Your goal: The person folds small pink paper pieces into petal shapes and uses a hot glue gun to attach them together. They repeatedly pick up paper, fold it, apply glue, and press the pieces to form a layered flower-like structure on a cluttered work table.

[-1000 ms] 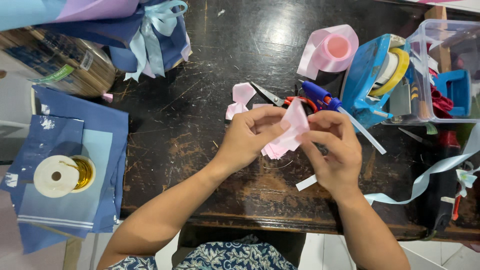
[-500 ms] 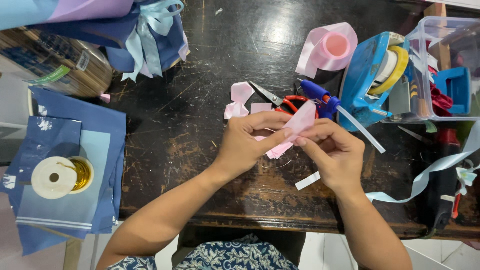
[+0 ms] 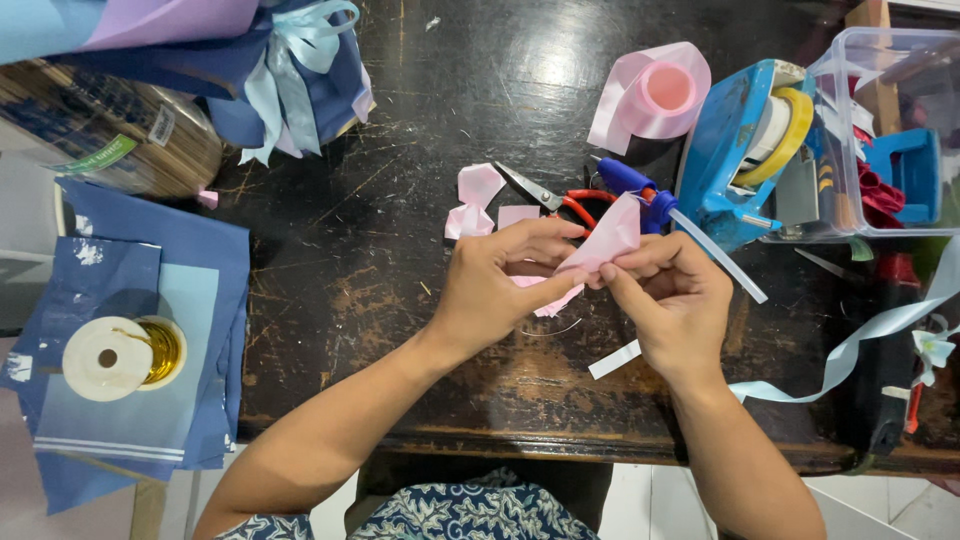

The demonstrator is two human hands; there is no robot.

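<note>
Dark, scratched wooden table (image 3: 400, 250) — glossy under overhead light — above pale floor (image 3: 650, 500).

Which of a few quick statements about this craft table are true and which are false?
1. Both hands pinch a pink ribbon piece between the left hand and right hand. True.
2. The scissors have green handles. False: the handles are red.
3. The pink ribbon roll lies on the table beyond the hands. True.
4. The gold thread spool sits inside the clear plastic box. False: it rests on blue paper at the left.
</note>
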